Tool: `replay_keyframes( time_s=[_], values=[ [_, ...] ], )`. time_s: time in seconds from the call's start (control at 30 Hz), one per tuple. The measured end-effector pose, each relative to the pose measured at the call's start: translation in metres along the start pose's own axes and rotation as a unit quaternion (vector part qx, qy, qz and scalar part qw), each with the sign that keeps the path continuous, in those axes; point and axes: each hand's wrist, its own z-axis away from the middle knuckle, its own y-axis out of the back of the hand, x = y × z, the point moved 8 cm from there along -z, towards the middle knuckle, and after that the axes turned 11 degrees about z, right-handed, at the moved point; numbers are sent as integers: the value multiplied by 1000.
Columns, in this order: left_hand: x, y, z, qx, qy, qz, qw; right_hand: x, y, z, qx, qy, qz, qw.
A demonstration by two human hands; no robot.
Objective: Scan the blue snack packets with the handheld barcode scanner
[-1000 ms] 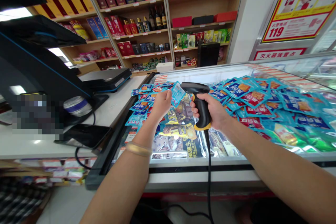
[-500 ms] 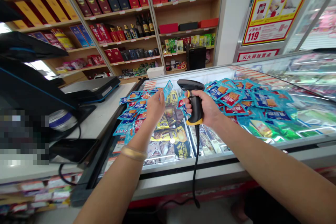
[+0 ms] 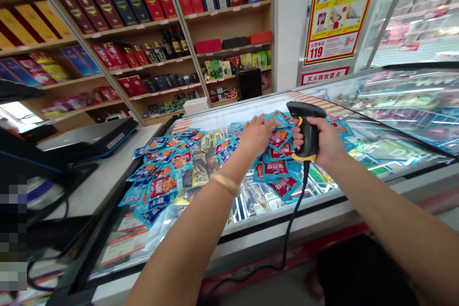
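Left hand [image 3: 256, 136] is reaching palm down over a loose heap of small blue snack packets [image 3: 278, 169], its fingers extending among the upper ones; whether the fingertips are pinching a packet, I cannot tell. A gold-coloured bangle [image 3: 225, 184] is circling that wrist. Right hand [image 3: 330, 141] is wrapping firmly around the handle of a black and yellow barcode scanner [image 3: 309, 131], holding it upright just beside the left hand, above the heap's right side. From the bottom of the handle, a black cable [image 3: 294, 210] is hanging across the front edge of the glass-topped freezer [image 3: 154, 239] and curving away toward the lower left.

The heap is resting on the freezer's glass, its packets overlapping and showing red or dark blue panels. A second pile of matching packets [image 3: 163, 186] is lying near the freezer's left edge. Yellow-wrapped goods [image 3: 200, 174] are showing through the glass between the two piles. Farther left, a flat scale [image 3: 95, 138] is sitting on a pale table [image 3: 107, 181] adjoining the freezer.
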Motion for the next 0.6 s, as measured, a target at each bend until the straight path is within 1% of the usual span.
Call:
replay_keyframes(
  time_s=[0.07, 0.13, 0.23, 0.3, 0.37, 0.43, 0.53, 0.6],
  values=[
    [8, -12, -1, -34, -5, -32, 999, 0, 7, 0, 1, 3, 1, 1000],
    [10, -14, 0, -39, -1, -44, 998, 1, 11, 0, 2, 4, 5, 1000],
    [7, -4, 6, -11, 3, -42, 999, -1, 8, 2, -2, 14, 15, 1000],
    [-1, 7, 14, 18, 14, -31, 999, -4, 2, 4, -7, 20, 19, 1000],
    [-17, 18, 25, 43, 35, -21, 998, -3, -9, 6, -17, 19, 18, 1000],
    [-39, 30, 40, 64, 58, -18, 996, 1, -26, 8, -41, 16, 15, 999],
    [-81, 50, 68, 94, 106, -30, 990, 19, -59, 11, -75, -6, 17, 997],
    [-113, 62, 88, 103, 157, -46, 981, 38, -84, 12, -90, -31, 17, 995]
  ],
)
